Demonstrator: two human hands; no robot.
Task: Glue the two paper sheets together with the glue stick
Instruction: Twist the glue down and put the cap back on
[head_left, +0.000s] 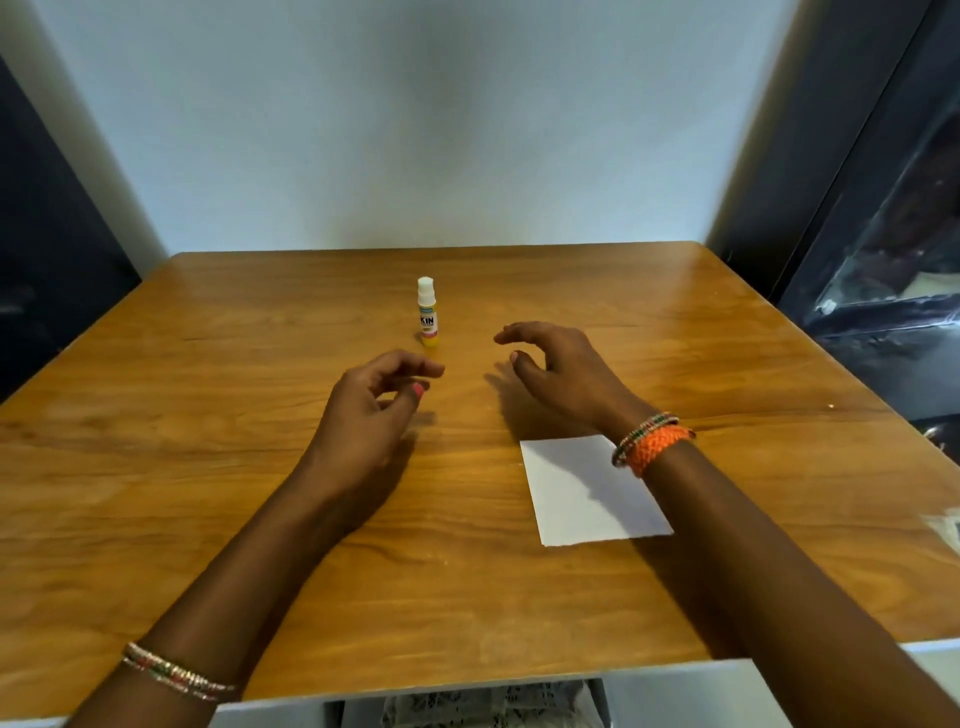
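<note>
Nothing is held yet: the left hand (376, 397) and right hand (553, 371) are loosely curled, empty. The glue stick (427, 312) is stood upright mid-worktop (208, 467); one paper sheet (589, 491) is seen under the right wrist. Probably the stick gets grabbed next.

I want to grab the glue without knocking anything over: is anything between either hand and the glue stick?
Nothing visible. The glue stick stands upright on bare table, just beyond the left hand and to the left of the right hand. The paper sheet lies nearer, under the right forearm.
</note>
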